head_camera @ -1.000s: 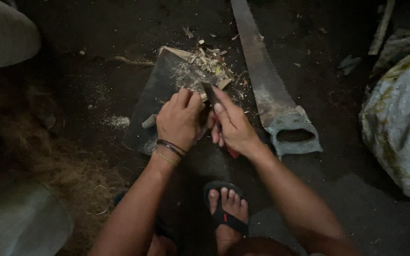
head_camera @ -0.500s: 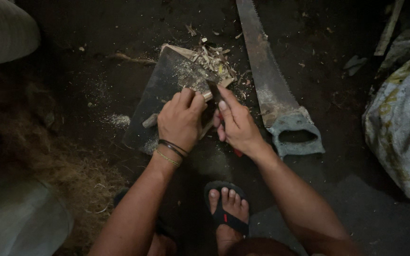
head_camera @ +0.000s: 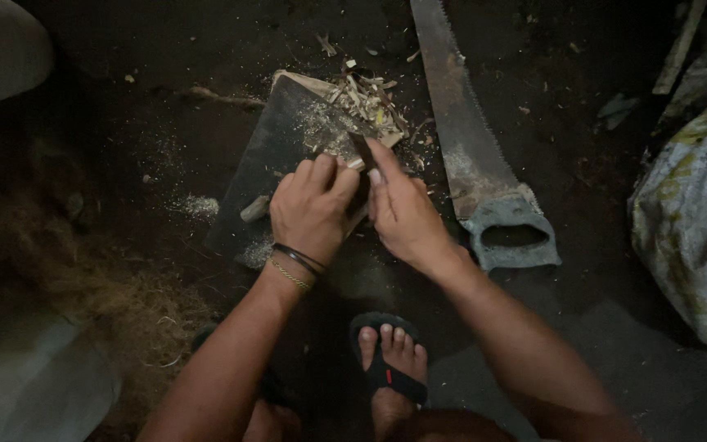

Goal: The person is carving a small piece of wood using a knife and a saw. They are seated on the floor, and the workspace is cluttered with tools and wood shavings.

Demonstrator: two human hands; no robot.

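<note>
Head view: your hands work on a dark board [head_camera: 276, 155].
Your left hand [head_camera: 312, 209] grips a small stick; your right hand [head_camera: 407, 217] holds a blade [head_camera: 362, 149] beside wood chips [head_camera: 366, 98].

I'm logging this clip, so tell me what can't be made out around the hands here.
Head view only:
- What the left hand grips: its curled fingers hide it.
- The dark tool under the right hand: only its tip shows; the grip is covered.
- The saw: blade tip cut off by the top edge.
- The sack: cut off at the right edge.
</note>
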